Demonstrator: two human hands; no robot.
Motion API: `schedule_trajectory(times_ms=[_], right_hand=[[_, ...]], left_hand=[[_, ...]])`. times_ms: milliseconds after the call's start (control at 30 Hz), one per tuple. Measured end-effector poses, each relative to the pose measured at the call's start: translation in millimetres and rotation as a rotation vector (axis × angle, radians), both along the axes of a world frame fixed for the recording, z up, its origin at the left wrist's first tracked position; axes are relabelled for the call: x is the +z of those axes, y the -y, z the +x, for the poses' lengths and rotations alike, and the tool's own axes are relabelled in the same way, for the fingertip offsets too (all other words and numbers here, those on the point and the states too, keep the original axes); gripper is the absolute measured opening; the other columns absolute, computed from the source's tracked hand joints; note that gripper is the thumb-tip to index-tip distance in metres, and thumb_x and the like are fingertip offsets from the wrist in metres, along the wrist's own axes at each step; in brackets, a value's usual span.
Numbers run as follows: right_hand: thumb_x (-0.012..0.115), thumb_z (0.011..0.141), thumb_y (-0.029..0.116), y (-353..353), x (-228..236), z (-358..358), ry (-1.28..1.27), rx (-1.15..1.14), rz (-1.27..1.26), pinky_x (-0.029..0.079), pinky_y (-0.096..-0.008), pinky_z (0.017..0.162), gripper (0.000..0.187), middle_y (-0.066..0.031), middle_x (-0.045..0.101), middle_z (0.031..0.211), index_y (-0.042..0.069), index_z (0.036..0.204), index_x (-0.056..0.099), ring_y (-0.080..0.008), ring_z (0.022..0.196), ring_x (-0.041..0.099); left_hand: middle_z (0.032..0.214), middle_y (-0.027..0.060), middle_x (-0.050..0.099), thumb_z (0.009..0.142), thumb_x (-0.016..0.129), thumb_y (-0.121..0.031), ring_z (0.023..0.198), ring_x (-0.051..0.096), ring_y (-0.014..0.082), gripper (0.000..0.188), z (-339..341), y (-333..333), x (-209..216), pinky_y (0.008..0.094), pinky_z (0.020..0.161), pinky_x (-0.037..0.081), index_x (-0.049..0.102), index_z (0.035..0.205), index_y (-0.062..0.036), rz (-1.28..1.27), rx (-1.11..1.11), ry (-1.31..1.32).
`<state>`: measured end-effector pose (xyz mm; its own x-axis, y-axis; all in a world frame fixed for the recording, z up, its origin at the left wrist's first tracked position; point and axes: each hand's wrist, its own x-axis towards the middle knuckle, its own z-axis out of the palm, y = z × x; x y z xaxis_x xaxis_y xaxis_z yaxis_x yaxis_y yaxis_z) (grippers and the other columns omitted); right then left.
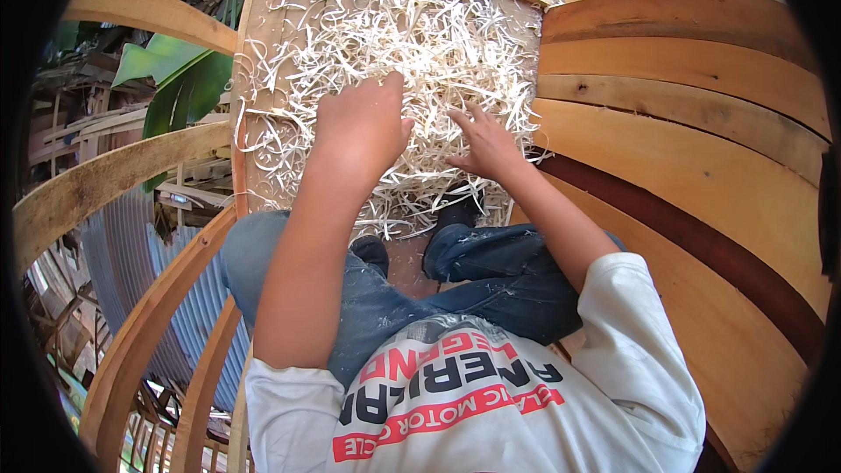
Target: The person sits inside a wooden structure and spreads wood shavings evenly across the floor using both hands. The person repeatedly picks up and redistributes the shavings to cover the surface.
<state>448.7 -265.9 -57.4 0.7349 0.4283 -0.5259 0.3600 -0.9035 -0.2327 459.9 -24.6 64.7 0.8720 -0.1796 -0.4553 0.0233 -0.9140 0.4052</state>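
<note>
A thick scatter of pale, curled wood shavings (429, 31) covers the brown boards (263, 13) in front of me. My left hand (361, 127) is over the near left part of the shavings, its back toward me. Its thumb sticks out at the side, while the other fingers bend down out of sight; whether they hold anything is hidden. To its right, my right hand (484, 142) is open, with fingers spread at the shavings and no tool in it. Loose curls lie around both hands and down to my feet.
Orange-brown planks (674, 136) form a wall on the right, with a dark gap between some of them. Curved wooden ribs (123, 171) frame the left side. Beyond them are corrugated metal sheets (166, 289) and a broad green leaf (180, 79). My bent, jeans-clad legs (499, 276) are below.
</note>
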Motion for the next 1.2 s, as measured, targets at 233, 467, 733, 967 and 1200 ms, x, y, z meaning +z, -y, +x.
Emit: schedule_trajectory(times_ms=[233, 467, 733, 967, 1200], right_hand=[[0.081, 0.069, 0.044, -59, -93, -57, 0.016, -0.287, 0.227, 0.042, -0.0478, 0.102, 0.080, -0.0300, 0.037, 0.137, 0.011, 0.134, 0.047, -0.0440, 0.124, 0.044], [0.075, 0.075, 0.014, -34, -97, -46, -0.021, -0.299, 0.388, 0.048, -0.0446, 0.086, 0.041, -0.0189, 0.054, 0.108, 0.008, 0.114, 0.062, -0.0371, 0.102, 0.056], [0.075, 0.076, 0.020, 6, 1, 19, -0.193, -0.305, 0.386, 0.051, -0.0410, 0.076, 0.025, -0.0202, 0.069, 0.087, 0.002, 0.094, 0.072, -0.0350, 0.084, 0.066], [0.071, 0.084, 0.017, 11, 107, 35, -0.309, -0.763, 0.415, 0.049, -0.0283, 0.062, 0.029, -0.0100, 0.067, 0.077, -0.003, 0.104, 0.069, -0.0108, 0.068, 0.061], [0.067, 0.085, 0.007, 20, 152, 40, 0.020, -0.756, 0.826, 0.043, -0.0208, 0.058, 0.024, -0.0023, 0.066, 0.078, -0.004, 0.107, 0.067, -0.0047, 0.068, 0.057]], left_hand=[[0.097, 0.0162, 0.067, 0.084, 0.067, -0.029, 0.093, 0.065, 0.0332, 0.044, -8, -8, -3, 0.0453, 0.078, 0.052, 0.055, 0.119, -0.0048, 0.114, 0.010, 0.021], [0.097, 0.0174, 0.067, 0.085, 0.066, -0.028, 0.095, 0.064, 0.0348, 0.043, -3, -7, -4, 0.0458, 0.081, 0.050, 0.055, 0.119, -0.0041, 0.054, 0.016, 0.002], [0.110, 0.0182, 0.063, 0.085, 0.067, -0.027, 0.104, 0.060, 0.0358, 0.046, 11, -10, -14, 0.0450, 0.088, 0.049, 0.053, 0.122, -0.0043, -0.116, -0.017, 0.047], [0.126, 0.0197, 0.056, 0.084, 0.069, -0.025, 0.115, 0.055, 0.0375, 0.054, 7, 7, -15, 0.0422, 0.099, 0.044, 0.050, 0.132, -0.0084, -0.748, -0.096, 0.153], [0.100, 0.0160, 0.067, 0.083, 0.067, -0.017, 0.093, 0.064, 0.0339, 0.029, 11, 8, -13, 0.0427, 0.082, 0.050, 0.064, 0.109, -0.0055, -0.549, -0.104, 0.251]])
